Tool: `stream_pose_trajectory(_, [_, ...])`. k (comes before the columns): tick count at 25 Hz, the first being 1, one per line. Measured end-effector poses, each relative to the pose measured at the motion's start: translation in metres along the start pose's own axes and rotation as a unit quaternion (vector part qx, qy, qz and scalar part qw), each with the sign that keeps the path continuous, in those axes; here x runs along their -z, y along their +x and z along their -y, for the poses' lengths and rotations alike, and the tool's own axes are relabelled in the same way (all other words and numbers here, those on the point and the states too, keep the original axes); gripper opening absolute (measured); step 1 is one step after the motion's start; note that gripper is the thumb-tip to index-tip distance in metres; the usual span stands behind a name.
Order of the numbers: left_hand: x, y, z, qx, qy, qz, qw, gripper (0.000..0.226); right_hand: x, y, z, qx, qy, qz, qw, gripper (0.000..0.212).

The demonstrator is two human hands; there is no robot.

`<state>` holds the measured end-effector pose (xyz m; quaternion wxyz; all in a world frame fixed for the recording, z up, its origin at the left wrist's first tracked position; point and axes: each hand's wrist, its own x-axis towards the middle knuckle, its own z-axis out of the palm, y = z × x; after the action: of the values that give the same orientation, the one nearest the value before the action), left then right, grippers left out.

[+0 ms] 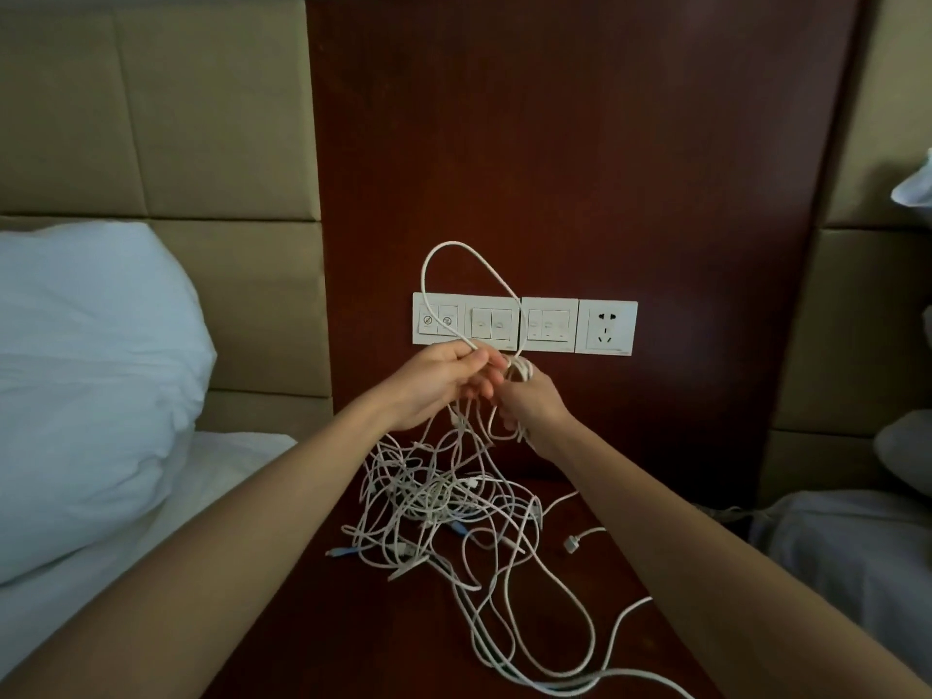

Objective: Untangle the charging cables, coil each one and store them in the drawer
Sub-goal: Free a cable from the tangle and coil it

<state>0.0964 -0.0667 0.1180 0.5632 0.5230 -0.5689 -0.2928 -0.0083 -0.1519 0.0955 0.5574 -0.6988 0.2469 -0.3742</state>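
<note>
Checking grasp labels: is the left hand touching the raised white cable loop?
Touching: the head view shows the left hand pinching the raised white cable loop.

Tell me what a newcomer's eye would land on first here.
First, the messy tangle of white cables heaped on the dark wooden nightstand at centre. Just above it, the left hand and right hand grip a cable loop that arches over the wall switch panel. A white pillow fills the left.

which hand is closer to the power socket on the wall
Right. The right hand is just below and left of the socket; the left hand is farther left, below the switches, pinching the cable loop.
</note>
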Motion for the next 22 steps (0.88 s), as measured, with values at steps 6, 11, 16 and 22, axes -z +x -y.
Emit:
stream_pose_trajectory(6, [-0.009, -0.002, 0.006, -0.012, -0.026, -0.043, 0.999, 0.027, 0.016, 0.001, -0.012, 0.007, 0.046, 0.002, 0.999, 0.009])
stream_pose_trajectory(11, [-0.017, -0.004, 0.028, 0.022, 0.123, -0.043, 0.991, 0.027, 0.027, -0.001, -0.019, 0.013, 0.066, -0.042, 0.997, 0.022])
stream_pose_trajectory(16, [-0.039, -0.009, 0.112, 0.082, 0.316, -0.02, 0.945, 0.016, 0.043, 0.001, 0.003, 0.014, 0.175, -0.118, 0.978, 0.025])
stream_pose_trajectory(22, [-0.036, -0.003, 0.131, 0.248, 0.46, 0.036, 0.852, 0.038, 0.083, 0.0, 0.033, 0.034, 0.255, -0.21, 0.943, 0.026])
